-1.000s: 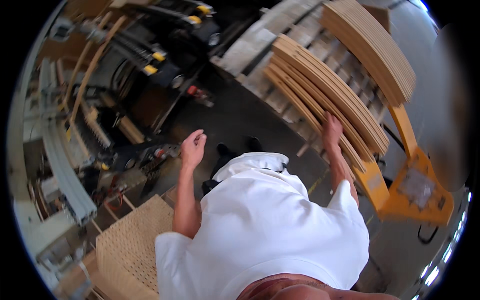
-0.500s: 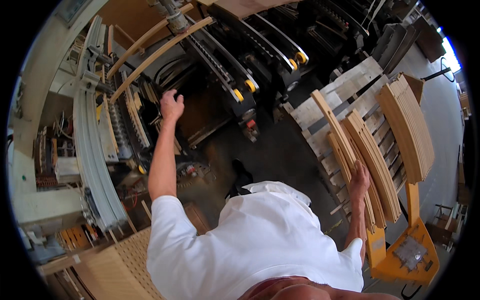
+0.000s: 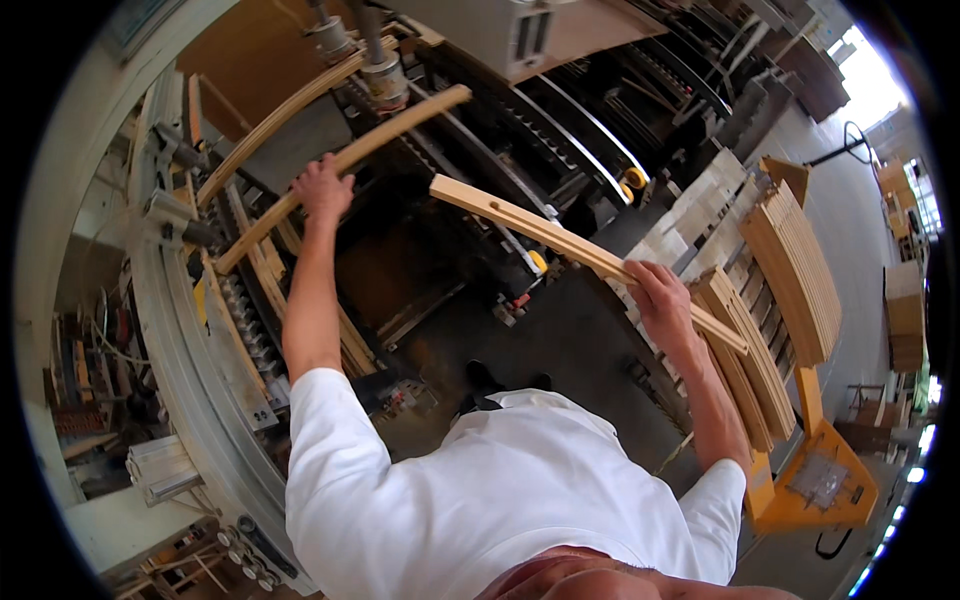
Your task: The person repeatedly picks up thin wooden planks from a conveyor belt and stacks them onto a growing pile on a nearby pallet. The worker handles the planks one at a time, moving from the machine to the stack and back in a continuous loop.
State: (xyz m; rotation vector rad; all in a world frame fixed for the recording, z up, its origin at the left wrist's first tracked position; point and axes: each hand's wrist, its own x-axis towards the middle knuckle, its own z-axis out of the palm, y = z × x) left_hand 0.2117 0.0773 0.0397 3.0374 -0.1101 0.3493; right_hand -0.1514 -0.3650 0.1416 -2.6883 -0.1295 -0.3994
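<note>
My right hand (image 3: 660,300) is closed round a long, gently curved wooden rail (image 3: 545,232) with a slot near its far end, held slantwise off the pallet. My left hand (image 3: 323,188) lies over another curved wooden rail (image 3: 405,120), its fingers curled round it. That rail sits in the machine, below a vertical clamp cylinder (image 3: 386,80). Farther left, a second curved rail (image 3: 275,118) rests in the machine under another cylinder (image 3: 330,38).
At right, a pallet (image 3: 690,215) carries a small stack of curved rails (image 3: 750,335) and a taller stack (image 3: 795,270). A yellow pallet truck (image 3: 815,480) stands by it. Ahead are machine arms with yellow rollers (image 3: 632,180); a curved metal beam (image 3: 175,320) runs along the left.
My right hand has lifted a rail off the pallet and swung it left towards the machine. My left hand has moved onto the rail in the machine, whose far end has shifted.
</note>
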